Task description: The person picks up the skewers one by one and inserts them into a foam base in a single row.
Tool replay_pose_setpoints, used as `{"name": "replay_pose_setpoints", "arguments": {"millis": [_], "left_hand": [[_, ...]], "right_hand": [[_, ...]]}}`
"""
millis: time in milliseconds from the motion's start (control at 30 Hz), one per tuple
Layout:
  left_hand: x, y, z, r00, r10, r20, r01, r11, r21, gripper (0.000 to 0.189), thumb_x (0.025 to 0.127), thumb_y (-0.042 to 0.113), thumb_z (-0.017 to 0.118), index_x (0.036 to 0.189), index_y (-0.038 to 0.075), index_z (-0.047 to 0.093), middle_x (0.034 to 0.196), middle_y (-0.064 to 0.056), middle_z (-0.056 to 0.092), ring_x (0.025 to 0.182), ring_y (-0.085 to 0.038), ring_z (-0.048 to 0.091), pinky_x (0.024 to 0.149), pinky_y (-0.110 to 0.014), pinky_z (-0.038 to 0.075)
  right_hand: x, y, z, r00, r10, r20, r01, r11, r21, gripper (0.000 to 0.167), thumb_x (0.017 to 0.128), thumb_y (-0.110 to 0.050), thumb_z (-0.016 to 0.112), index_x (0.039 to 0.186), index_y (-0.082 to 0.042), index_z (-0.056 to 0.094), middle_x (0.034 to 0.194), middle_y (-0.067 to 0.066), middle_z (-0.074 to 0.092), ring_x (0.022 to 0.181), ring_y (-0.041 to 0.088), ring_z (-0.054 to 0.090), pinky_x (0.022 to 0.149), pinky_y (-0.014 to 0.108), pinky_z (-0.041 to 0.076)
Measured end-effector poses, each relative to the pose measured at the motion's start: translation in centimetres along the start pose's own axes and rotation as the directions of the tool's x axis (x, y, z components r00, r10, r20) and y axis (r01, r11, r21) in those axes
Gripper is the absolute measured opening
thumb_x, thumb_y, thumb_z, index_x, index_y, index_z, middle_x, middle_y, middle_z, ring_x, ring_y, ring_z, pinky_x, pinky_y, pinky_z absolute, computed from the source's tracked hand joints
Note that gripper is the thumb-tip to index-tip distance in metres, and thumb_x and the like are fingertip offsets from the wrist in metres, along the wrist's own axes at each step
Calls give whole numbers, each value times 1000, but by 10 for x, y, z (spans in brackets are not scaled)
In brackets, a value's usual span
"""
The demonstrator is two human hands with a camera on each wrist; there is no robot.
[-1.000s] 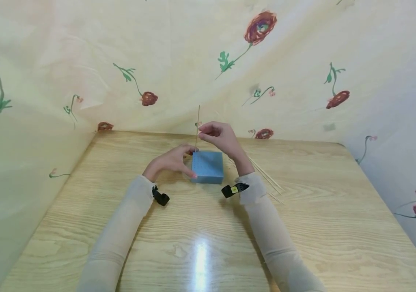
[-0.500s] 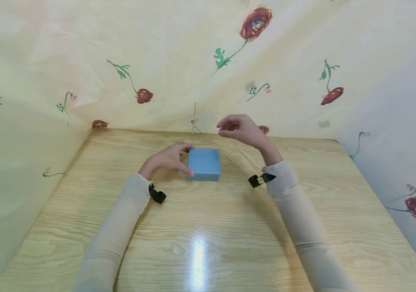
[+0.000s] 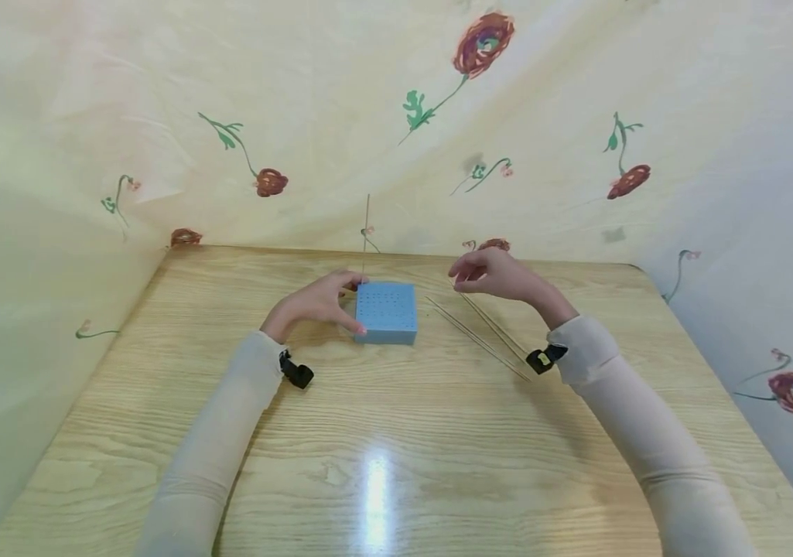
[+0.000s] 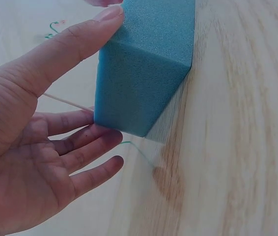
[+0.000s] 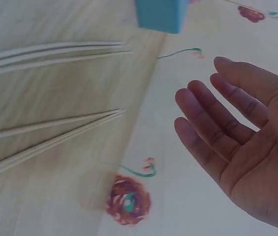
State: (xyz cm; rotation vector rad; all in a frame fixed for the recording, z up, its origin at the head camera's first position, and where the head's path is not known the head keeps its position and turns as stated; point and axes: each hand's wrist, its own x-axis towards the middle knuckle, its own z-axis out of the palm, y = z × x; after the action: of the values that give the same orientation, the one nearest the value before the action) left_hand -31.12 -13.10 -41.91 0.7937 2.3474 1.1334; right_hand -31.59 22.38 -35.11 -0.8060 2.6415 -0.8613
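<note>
My left hand (image 3: pixel 316 300) holds a blue foam block (image 3: pixel 386 316) at its left side, thumb at the near corner and fingers at the far one. Rows of small holes dot the block's top. A thin wooden stick (image 3: pixel 366 241) stands upright at the block's far left corner, beside the left fingertips; its lower end meets the block's edge in the left wrist view. Over the far ends of several loose wooden sticks (image 5: pixel 50 149) hovers my right hand (image 3: pixel 500 276), fingers slightly bent and holding nothing in the right wrist view.
The loose sticks lie in two groups on the wooden table (image 3: pixel 438 464), right of the block. A flower-patterned cloth (image 3: pixel 340 116) hangs behind the table and along both its sides.
My right hand has moved away from the upright stick to the right, then lowered toward the loose sticks. The left hand stays on the block, and the stick stands unheld by the right hand.
</note>
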Motion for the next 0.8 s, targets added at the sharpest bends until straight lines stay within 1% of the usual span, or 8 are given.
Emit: {"name": "replay_pose_setpoints", "arguments": {"millis": [100,200,367,433,533,667,800], "left_hand": [[-2,0,0,1000,-3,0,3,1000,-3,101,79,21,92,159,0,34,161,-18,36,147,-39,39,122,-57,34],[-2,0,0,1000,0,0,0,1000,-3,100,80,22,91,159,0,34,160,-18,37,146,-39,39,121,-57,34],[-1,2,0,1000,-1,-4,1,1000,-6,100,79,20,91,158,-1,34,160,-19,38,146,-40,40,122,-57,34],[-1,3,0,1000,-6,-5,6,1000,-12,100,79,19,92,158,0,34,160,-18,38,146,-40,40,121,-57,35],[0,3,0,1000,-10,1,10,1000,-16,99,79,20,91,159,1,35,161,-18,37,146,-39,39,121,-57,34],[1,0,0,1000,-17,6,17,1000,-22,97,81,22,91,159,4,36,162,-16,35,148,-38,38,123,-56,32],[0,-3,0,1000,-22,2,22,999,-26,97,80,22,91,159,6,36,163,-16,35,148,-38,37,123,-57,32]], "right_hand": [[-4,8,5,1000,-10,12,10,1000,-8,21,98,-9,70,117,1,71,102,15,75,98,29,71,97,52,56],[-6,15,10,1000,-24,7,24,1000,-10,21,97,-8,72,115,2,71,98,14,74,93,26,71,92,49,58],[-9,24,20,1000,-24,20,25,999,-38,21,94,-5,74,113,4,72,89,9,73,84,18,70,83,37,59],[-11,26,25,999,0,35,2,999,-51,21,92,-4,74,112,3,73,86,7,73,82,15,69,80,32,58],[-14,28,30,998,2,59,1,999,-48,20,91,-2,74,111,2,74,83,7,72,80,14,68,76,29,57],[-16,30,36,997,-12,78,15,999,-46,20,90,-1,74,110,2,74,82,8,71,78,15,67,74,29,56],[-18,33,40,996,15,84,-10,998,-59,22,91,-2,74,112,0,74,84,7,71,79,15,65,75,30,55]]}}
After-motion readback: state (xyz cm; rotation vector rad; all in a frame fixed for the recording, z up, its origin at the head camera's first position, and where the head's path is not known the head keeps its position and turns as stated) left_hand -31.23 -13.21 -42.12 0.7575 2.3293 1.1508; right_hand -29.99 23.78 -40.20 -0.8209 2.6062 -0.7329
